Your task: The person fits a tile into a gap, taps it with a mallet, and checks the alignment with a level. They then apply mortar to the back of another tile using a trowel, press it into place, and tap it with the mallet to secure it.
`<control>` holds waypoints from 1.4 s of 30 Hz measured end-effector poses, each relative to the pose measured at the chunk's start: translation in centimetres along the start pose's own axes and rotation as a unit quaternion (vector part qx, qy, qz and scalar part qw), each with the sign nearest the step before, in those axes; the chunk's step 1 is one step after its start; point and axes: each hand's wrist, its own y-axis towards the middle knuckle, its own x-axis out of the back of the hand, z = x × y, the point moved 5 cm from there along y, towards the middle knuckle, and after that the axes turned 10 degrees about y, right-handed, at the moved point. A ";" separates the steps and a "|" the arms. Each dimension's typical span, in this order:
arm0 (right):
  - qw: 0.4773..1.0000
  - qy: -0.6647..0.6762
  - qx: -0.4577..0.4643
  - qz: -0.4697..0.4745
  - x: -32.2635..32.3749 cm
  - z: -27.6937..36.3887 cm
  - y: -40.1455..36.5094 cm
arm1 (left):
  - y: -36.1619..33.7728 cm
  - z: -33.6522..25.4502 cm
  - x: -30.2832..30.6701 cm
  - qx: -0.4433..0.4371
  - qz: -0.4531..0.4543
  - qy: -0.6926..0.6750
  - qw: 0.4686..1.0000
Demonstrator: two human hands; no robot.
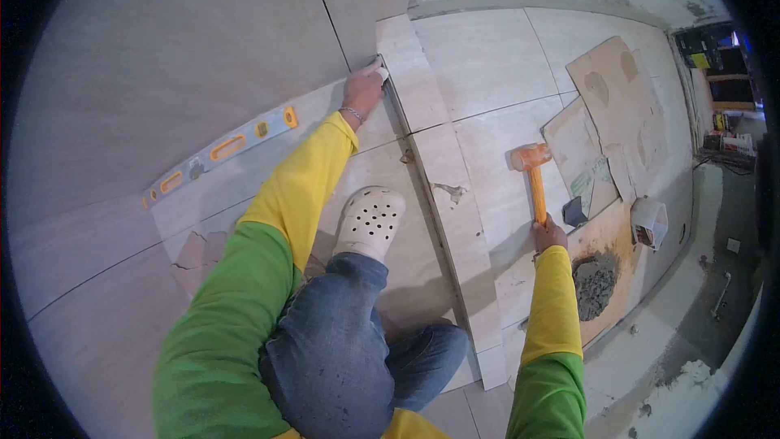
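My right hand point(549, 236) is closed round the orange handle of a rubber mallet point(531, 158), whose reddish head is over the pale tiles. My left hand point(365, 89) is at the top end of a long narrow gap beside a raised tile strip point(443, 162), its fingers pressed together at the edge. Something small and white shows at those fingertips, too small to name. A spirit level point(221, 153) with yellow ends lies against the tiled wall, left of my left forearm.
Cardboard sheets point(621, 110) lie on the tiles at the right. Near them are a white bucket point(649, 222), a dark-bladed tool point(574, 211) and a board with wet mortar point(595, 284). Broken tile pieces point(199, 252) lie at lower left. My white clog point(370, 223) stands beside the gap.
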 end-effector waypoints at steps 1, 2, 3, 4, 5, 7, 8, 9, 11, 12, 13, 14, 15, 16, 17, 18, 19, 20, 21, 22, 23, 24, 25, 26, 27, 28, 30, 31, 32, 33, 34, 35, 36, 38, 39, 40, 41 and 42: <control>1.000 0.008 -0.004 0.000 0.1 0.1 -0.2 | -0.2 -0.5 0.3 -0.022 -0.012 0.066 0.998; 1.000 0.016 -0.007 -0.001 0.1 0.3 -0.3 | -0.4 -0.9 0.6 -0.044 -0.025 0.131 0.990; 1.000 0.021 -0.004 0.002 -0.4 0.6 -0.1 | -0.5 -0.9 1.3 -0.043 -0.025 0.137 0.989; 1.000 0.031 0.003 0.002 -0.5 0.7 -0.1 | -0.6 -0.5 1.5 0.017 -0.012 -0.017 1.000; 0.999 0.041 0.010 0.001 -0.6 0.9 0.1 | -0.6 -0.2 1.6 0.075 0.001 -0.170 0.983; 0.999 0.041 0.008 -0.003 0.0 0.9 -0.2 | -0.4 -0.2 0.7 0.137 0.007 -0.321 0.937; 0.999 0.043 0.007 -0.005 0.1 1.0 -0.3 | -0.4 0.1 0.2 0.196 0.013 -0.459 0.866; 0.999 0.044 0.007 -0.005 0.1 1.1 -0.4 | -0.2 0.6 -0.3 0.196 0.013 -0.459 0.867; 0.999 0.033 0.001 -0.006 0.2 1.1 -0.5 | 0.3 0.4 -0.3 -0.005 -0.016 0.044 0.999; 0.999 0.034 0.000 -0.006 0.2 1.1 -0.5 | 0.1 0.0 0.2 -0.006 -0.016 0.045 0.999; 1.000 0.031 -0.001 -0.006 0.3 0.9 -0.5 | -0.1 -0.1 0.6 0.030 -0.008 -0.038 0.999; 1.000 0.028 -0.002 -0.006 0.3 0.9 -0.4 | -0.4 -0.2 0.9 0.066 -0.001 -0.121 0.990; 1.000 0.029 -0.001 -0.007 0.3 1.0 -0.5 | -0.4 -0.7 1.2 0.065 -0.002 -0.120 0.991; 0.999 0.031 -0.003 -0.011 0.5 1.1 -0.7 | -0.5 -0.8 1.1 0.117 -0.010 -0.239 0.964; 0.999 0.032 -0.005 -0.016 0.7 1.1 -0.8 | -0.8 -0.8 1.1 0.167 -0.018 -0.353 0.921; 0.999 0.032 -0.005 -0.016 0.7 1.0 -0.8 | -0.9 -0.9 1.1 0.166 -0.018 -0.353 0.921; 0.999 0.035 -0.001 -0.018 0.7 0.8 -0.8 | -1.0 -1.0 1.3 0.157 -0.023 -0.326 0.932; 0.999 0.037 0.004 -0.019 0.6 0.7 -0.7 | -1.0 -1.1 1.6 0.147 -0.028 -0.299 0.943; 0.999 0.038 0.004 -0.019 0.6 0.8 -0.7 | -1.1 -1.0 1.6 0.146 -0.028 -0.298 0.943; 0.999 0.038 0.001 -0.022 0.6 0.8 -0.7 | -1.1 -1.0 1.7 0.132 -0.035 -0.274 0.952; 0.999 0.037 -0.002 -0.025 0.6 0.8 -0.7 | -1.1 -1.0 1.8 0.118 -0.042 -0.251 0.960; 0.999 0.037 -0.002 -0.025 0.6 1.0 -0.8 | -1.2 -1.2 1.9 0.117 -0.042 -0.251 0.960; 0.999 0.035 -0.007 -0.022 0.7 1.1 -0.9 | -1.2 -1.4 2.1 0.126 -0.041 -0.246 0.960; 0.999 0.031 -0.012 -0.018 0.8 1.2 -0.9 | -1.3 -1.6 2.2 0.135 -0.041 -0.241 0.960; 0.999 0.032 -0.013 -0.018 0.9 1.3 -1.0 | -1.2 -1.4 2.0 0.135 -0.041 -0.241 0.960; 0.999 0.030 -0.012 -0.015 0.9 1.4 -1.0 | -1.2 -1.4 1.9 0.128 -0.052 -0.241 0.961; 0.999 0.029 -0.012 -0.012 1.0 1.4 -1.0 | -1.1 -1.3 1.7 0.121 -0.063 -0.240 0.961; 0.999 0.032 -0.013 -0.010 1.0 1.4 -1.1 | -1.1 -1.3 1.6 0.121 -0.063 -0.260 0.956; 0.999 0.035 -0.015 -0.008 1.0 1.5 -1.1 | -1.1 -1.3 1.5 0.121 -0.063 -0.279 0.951; 0.999 0.036 -0.016 -0.008 1.0 1.5 -1.1 | -1.2 -1.5 1.7 0.120 -0.062 -0.278 0.951; 0.999 0.031 -0.025 -0.007 1.0 1.5 -0.9 | -1.4 -1.7 1.9 0.122 -0.057 -0.262 0.956; 0.999 0.026 -0.034 -0.005 0.9 1.4 -0.8 | -1.5 -1.9 2.2 0.125 -0.052 -0.245 0.960; 0.999 0.027 -0.034 -0.005 0.9 1.4 -0.9 | -1.4 -1.6 1.8 0.124 -0.052 -0.244 0.960; 0.999 0.019 -0.033 -0.005 0.9 1.4 -0.9 | -1.4 -1.3 1.5 0.098 -0.113 -0.242 0.959; 0.999 0.021 -0.033 -0.006 0.9 1.3 -0.9 | -1.2 -0.8 0.9 0.096 -0.113 -0.241 0.959; 0.999 0.023 -0.023 -0.009 0.9 1.1 -0.9 | -1.1 -0.4 0.3 0.094 -0.115 -0.259 0.954; 1.000 0.025 -0.013 -0.012 0.8 1.0 -0.8 | -0.9 0.1 -0.2 0.092 -0.117 -0.277 0.949; 1.000 0.026 -0.013 -0.012 0.8 0.8 -0.8 | -1.2 -0.4 0.3 0.092 -0.117 -0.276 0.950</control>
